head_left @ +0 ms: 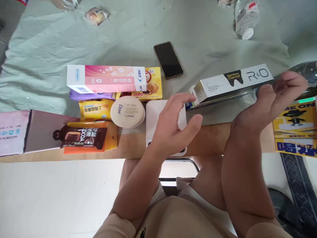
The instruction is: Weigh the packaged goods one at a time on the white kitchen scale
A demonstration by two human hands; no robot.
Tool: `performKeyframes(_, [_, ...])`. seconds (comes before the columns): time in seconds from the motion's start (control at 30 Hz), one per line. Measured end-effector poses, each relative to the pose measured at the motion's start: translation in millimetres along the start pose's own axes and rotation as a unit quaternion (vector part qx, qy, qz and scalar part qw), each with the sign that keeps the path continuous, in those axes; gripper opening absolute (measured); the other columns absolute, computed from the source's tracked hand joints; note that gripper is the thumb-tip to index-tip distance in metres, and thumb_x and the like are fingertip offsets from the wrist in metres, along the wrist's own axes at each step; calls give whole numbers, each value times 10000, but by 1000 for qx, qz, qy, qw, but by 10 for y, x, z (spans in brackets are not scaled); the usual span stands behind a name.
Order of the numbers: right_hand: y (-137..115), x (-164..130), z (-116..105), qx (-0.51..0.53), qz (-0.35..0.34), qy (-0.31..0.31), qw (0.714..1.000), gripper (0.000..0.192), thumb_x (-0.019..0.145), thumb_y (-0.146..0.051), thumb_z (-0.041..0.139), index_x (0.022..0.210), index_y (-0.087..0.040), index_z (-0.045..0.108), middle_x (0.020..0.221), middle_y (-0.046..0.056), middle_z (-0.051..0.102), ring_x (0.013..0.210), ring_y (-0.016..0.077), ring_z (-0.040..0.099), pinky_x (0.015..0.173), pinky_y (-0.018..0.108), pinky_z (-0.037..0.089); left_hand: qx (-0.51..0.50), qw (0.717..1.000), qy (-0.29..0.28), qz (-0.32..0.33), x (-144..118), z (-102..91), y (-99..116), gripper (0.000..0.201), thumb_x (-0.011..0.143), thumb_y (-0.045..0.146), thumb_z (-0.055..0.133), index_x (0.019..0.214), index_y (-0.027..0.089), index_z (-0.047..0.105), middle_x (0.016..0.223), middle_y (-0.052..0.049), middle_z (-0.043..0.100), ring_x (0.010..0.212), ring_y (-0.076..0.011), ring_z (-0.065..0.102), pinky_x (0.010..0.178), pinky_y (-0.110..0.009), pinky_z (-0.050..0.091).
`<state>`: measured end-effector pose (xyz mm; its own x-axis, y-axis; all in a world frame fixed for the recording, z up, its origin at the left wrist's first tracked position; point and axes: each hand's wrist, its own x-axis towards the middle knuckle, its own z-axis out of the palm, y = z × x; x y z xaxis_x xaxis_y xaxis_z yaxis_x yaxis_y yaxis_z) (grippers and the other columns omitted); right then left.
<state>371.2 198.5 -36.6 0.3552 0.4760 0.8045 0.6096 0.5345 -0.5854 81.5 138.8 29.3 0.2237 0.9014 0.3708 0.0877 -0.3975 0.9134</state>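
Note:
A white and black toothpaste box [234,79] marked R&O lies at a slant to the right of centre, partly over a clear packaged thing I cannot make out. My left hand [173,124] hovers above a flat white object with rounded corners [153,114]; its index fingertip is close to the box's left end, thumb and fingers apart and nothing between them. At the box's right end is my right hand [274,99], palm turned inward, thumb and fingers spread. Whether its thumb touches the box I cannot tell.
Left of centre are a pink box [111,78], a yellow box [156,82], a round Dove tub [127,112], a yellow packet [95,109] and a cocoa snack [84,137]. A phone [168,60] and plastic bottle [246,18] lie farther back. Yellow packs [294,127] sit right.

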Motion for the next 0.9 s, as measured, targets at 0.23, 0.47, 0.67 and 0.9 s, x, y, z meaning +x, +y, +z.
performKeyframes(0.23, [-218,28,176,70,88,1,994,326,1014,-462,537,1224,-215,571,1154,46,512,1115,185,595,1242,591,499,14,1000,-5,24,45,364,-309,688,1114,703,537,1667,299,474,1815,-129,488,1741,-338,439,1398,-543,479])
performKeyframes(0.47, [-622,-2,244,109,115,15,987,439,958,-591,613,1197,-226,654,1126,48,635,1088,220,679,1089,524,569,-45,997,52,25,-39,170,-299,669,1106,703,565,1709,430,464,1873,13,422,1798,-349,324,1495,-573,322])
performKeyframes(0.67, [-992,-214,455,165,142,11,976,417,997,-528,529,1295,-258,640,1290,69,655,1199,215,677,1041,470,591,-50,990,129,20,-68,-127,13,655,1033,805,611,1592,465,601,1771,51,528,1787,-373,344,1501,-577,314])
performKeyframes(0.9, [-1405,-410,632,133,153,-41,978,454,1011,-618,501,1332,-317,613,1408,75,626,1388,297,644,1129,552,577,-15,982,187,0,-216,-387,67,693,1035,817,568,1592,405,575,1741,-18,531,1734,-405,415,1405,-601,466])
